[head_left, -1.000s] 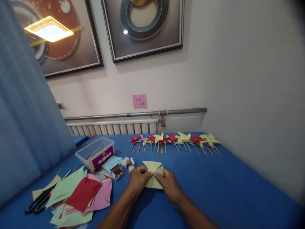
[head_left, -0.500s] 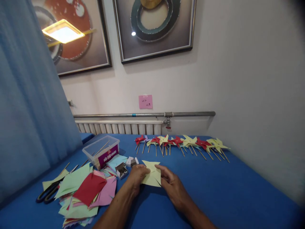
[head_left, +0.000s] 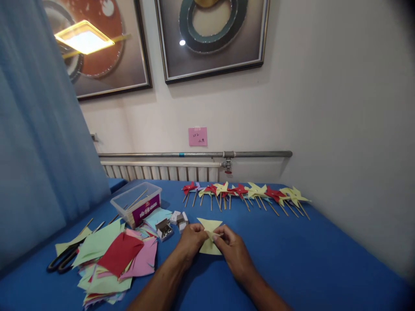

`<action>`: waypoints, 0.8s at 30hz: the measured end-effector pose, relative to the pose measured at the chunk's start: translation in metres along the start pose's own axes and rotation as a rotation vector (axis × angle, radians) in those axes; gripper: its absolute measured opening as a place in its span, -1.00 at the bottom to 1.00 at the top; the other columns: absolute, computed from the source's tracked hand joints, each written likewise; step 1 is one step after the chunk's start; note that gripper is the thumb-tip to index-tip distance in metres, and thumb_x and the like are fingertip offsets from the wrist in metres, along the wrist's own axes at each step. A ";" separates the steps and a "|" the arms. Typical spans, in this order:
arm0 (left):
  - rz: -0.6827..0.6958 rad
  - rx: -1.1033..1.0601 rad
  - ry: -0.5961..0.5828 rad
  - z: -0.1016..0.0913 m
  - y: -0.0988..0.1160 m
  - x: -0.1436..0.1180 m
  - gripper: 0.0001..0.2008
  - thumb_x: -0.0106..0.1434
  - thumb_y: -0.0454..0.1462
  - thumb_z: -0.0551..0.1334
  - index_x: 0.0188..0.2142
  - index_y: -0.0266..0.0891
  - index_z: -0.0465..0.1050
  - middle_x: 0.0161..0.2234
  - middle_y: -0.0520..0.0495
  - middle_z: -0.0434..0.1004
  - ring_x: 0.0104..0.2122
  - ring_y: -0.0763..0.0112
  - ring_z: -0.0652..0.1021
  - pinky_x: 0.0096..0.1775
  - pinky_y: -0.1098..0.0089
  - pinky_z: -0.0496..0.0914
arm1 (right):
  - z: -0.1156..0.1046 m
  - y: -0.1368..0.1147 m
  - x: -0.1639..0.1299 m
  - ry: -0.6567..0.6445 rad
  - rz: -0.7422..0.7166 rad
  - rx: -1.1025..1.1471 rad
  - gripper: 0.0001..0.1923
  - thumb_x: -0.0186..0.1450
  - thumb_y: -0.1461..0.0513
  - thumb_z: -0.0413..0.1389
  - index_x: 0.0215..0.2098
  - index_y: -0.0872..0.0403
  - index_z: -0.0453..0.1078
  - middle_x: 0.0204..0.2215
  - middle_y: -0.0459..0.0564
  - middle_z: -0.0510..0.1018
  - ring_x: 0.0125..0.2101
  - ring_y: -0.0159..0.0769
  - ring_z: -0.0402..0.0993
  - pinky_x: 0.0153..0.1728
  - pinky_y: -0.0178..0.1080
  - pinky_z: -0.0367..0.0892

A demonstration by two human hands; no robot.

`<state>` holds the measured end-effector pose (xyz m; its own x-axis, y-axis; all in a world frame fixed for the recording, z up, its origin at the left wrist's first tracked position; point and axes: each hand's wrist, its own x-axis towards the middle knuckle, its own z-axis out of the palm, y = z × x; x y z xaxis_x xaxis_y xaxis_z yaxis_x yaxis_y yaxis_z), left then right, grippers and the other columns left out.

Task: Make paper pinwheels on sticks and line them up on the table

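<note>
A pale yellow paper square (head_left: 210, 248) with cuts toward its middle is held above the blue table, both hands on it. My left hand (head_left: 193, 239) pinches its left side near the centre. From the right, my right hand (head_left: 228, 244) has thumb and fingers closed on the paper, close to the middle. The upper and lower parts of the sheet spread out between the hands; the fingers hide its sides. Left of my left hand lie a small open box of metal pins (head_left: 164, 229) and another small open box (head_left: 182, 221).
Finished paper pinwheels (head_left: 256, 191) on sticks lie in a row along the back. At left are a pile of coloured cut sheets (head_left: 119, 255), black-handled scissors (head_left: 61, 259) and a clear plastic tub (head_left: 134, 201) with sticks. A blue curtain (head_left: 42, 129) hangs at the left.
My right hand has moved from the sheet's right edge in toward its centre, bringing a corner inward. The fingers of both hands are now closer together.
</note>
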<state>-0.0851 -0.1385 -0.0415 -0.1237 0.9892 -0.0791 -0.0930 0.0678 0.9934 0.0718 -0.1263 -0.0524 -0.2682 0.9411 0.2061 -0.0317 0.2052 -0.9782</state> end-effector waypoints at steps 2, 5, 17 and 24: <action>-0.004 -0.002 -0.001 0.002 0.000 -0.001 -0.72 -0.09 -0.18 0.40 -0.60 -0.17 0.29 -0.67 0.13 0.30 -0.64 0.54 0.22 -0.51 0.44 0.07 | 0.001 0.005 0.002 0.046 -0.001 0.001 -0.72 0.17 0.00 0.28 -0.33 0.01 0.45 -0.56 -0.17 0.46 -0.50 -0.29 0.37 -0.45 -0.28 0.24; 0.000 -0.011 -0.014 0.003 0.001 -0.004 -0.70 -0.08 -0.16 0.41 -0.59 -0.16 0.29 -0.66 0.12 0.31 -0.63 0.52 0.23 -0.50 0.43 0.08 | 0.002 0.012 0.005 0.098 0.006 0.027 -0.68 0.13 0.01 0.31 -0.27 -0.01 0.44 -0.58 -0.21 0.39 -0.52 -0.29 0.35 -0.47 -0.28 0.24; -0.017 -0.071 -0.042 0.005 0.002 -0.007 -0.61 -0.14 -0.10 0.50 -0.58 -0.20 0.32 -0.64 0.11 0.35 -0.61 0.55 0.28 -0.48 0.45 0.14 | 0.009 0.014 0.006 0.069 0.060 0.181 -0.41 0.10 0.04 0.32 0.06 0.01 0.39 -0.38 -0.04 0.64 -0.38 -0.11 0.58 -0.37 -0.17 0.43; -0.001 -0.098 -0.100 0.005 0.009 -0.012 -0.55 -0.10 0.02 0.49 -0.53 -0.24 0.37 -0.63 0.10 0.35 -0.59 0.55 0.28 -0.46 0.45 0.14 | 0.006 0.014 0.006 0.125 0.043 0.071 -0.48 0.14 0.08 0.27 0.05 0.03 0.41 -0.53 -0.16 0.54 -0.51 -0.24 0.48 -0.48 -0.25 0.34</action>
<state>-0.0791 -0.1488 -0.0311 -0.0249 0.9975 -0.0662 -0.1896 0.0603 0.9800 0.0640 -0.1198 -0.0655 -0.1492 0.9756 0.1611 -0.0916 0.1486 -0.9846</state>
